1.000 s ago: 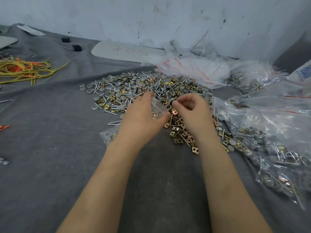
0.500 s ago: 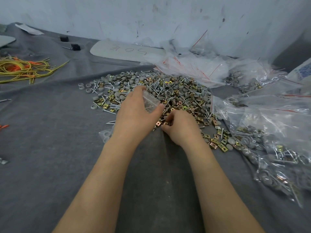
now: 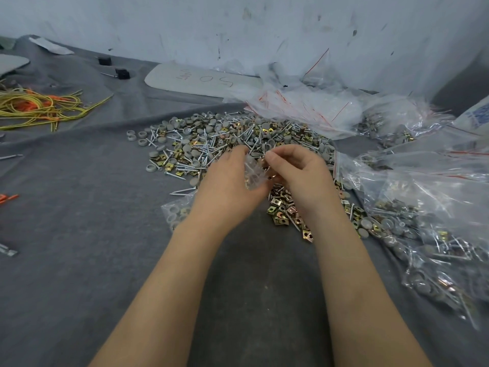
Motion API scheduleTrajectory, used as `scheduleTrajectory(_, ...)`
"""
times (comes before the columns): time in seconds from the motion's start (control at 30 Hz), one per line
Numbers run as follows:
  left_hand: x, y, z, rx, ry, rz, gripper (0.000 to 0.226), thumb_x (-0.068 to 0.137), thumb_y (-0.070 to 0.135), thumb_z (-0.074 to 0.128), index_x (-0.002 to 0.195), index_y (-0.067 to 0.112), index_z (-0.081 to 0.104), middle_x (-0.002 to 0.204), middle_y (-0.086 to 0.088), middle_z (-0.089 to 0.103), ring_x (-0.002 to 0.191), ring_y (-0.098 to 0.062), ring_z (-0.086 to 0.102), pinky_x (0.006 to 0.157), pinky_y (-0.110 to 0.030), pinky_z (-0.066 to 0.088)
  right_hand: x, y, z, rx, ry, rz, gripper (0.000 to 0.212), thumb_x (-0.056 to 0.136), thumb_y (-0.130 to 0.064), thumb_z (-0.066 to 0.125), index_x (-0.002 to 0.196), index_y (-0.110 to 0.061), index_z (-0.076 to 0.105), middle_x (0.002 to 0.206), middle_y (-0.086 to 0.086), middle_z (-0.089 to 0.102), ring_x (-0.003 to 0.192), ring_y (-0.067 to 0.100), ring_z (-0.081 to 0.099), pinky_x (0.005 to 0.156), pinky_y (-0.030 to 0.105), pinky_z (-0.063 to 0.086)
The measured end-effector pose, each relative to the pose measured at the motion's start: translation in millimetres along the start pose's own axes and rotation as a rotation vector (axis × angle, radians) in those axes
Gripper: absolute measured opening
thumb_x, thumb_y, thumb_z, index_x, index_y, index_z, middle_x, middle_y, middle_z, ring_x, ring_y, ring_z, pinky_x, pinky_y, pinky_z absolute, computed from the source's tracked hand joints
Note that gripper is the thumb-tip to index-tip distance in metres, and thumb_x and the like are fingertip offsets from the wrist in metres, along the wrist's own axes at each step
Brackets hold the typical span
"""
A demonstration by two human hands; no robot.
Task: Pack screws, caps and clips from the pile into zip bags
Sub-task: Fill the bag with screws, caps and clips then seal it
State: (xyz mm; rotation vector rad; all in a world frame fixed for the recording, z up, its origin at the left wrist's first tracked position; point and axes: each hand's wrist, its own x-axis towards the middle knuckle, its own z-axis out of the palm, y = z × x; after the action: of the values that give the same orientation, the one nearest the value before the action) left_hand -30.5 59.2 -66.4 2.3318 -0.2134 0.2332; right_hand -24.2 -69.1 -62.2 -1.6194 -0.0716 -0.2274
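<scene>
While left of pile, wires; bags rightward.

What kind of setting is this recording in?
Probably a small workshop packing bench: a grey cloth-covered table against a scuffed wall, heaped with a pile of screws, caps and clips beside filled zip bags.

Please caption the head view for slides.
Left hand holds a zip bag; right hand pinches at its mouth over the pile.

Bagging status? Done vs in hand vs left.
Done: filled zip bags heaped on the right. In hand: left hand holds a small clear bag, right hand curled at its mouth. Left: a big loose pile of screws, caps and clips, plus empty bags behind it.
</scene>
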Motion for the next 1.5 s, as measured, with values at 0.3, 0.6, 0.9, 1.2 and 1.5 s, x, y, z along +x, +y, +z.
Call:
scheduleTrajectory(0.3,-1,-1,-4,-0.078,0.067,-0.017,0.069,0.082,0.04,0.07,0.141,0.02,0.039,0.132,-0.003,0.053,0.121,-0.022,0.05,0.102,-0.043,0.042,5,24,-6,-1.031,0.157,0.092,0.031,0.087,-0.046,0.063,0.096,-0.016,0.065,0.097,0.004,0.065,0.097,0.026,0.06,0.082,0.035,0.048)
scheduleTrajectory(0.6,-1,0,-1,-0.042,0.043,-0.009,0.074,0.082,0.04,0.069,0.143,0.017,0.036,0.134,-0.006,0.052,0.12,-0.026,0.051,0.101,-0.041,0.04,5,32,8,-1.113,0.103,0.075,0.025,0.089,-0.026,0.064,0.109,-0.012,0.057,0.113,0.01,0.059,0.108,0.03,0.053,0.087,0.037,0.042)
scheduleTrajectory(0.9,0,-1,0,-0.026,0.045,-0.004,0.072,0.082,0.041,0.07,0.142,0.018,0.037,0.135,-0.006,0.052,0.121,-0.025,0.05,0.101,-0.04,0.04,4,29,5,-1.138,0.052,0.088,0.016,0.09,-0.027,0.056,0.091,-0.013,0.063,0.098,0.008,0.065,0.096,0.031,0.058,0.08,0.037,0.048)
scheduleTrajectory(1.2,0,-2,3,0.022,0.011,0.014,0.075,0.081,0.044,0.07,0.143,0.018,0.035,0.141,-0.003,0.046,0.129,-0.022,0.042,0.105,-0.035,0.035,6,7,-8,-0.077,0.156,0.107,0.013,0.086,-0.013,0.068,0.09,-0.023,0.06,0.087,0.001,0.066,0.072,0.009,0.061,0.066,0.022,0.049)
scheduleTrajectory(1.5,1,-1,2,0.004,0.025,0.017,0.071,0.082,0.038,0.069,0.141,0.016,0.037,0.133,-0.006,0.053,0.121,-0.025,0.05,0.099,-0.039,0.042,-2,-2,-1,-0.037,-0.102,0.012,0.023,0.095,-0.022,0.058,0.076,-0.021,0.069,0.067,-0.012,0.07,0.06,-0.006,0.059,0.057,0.009,0.043)
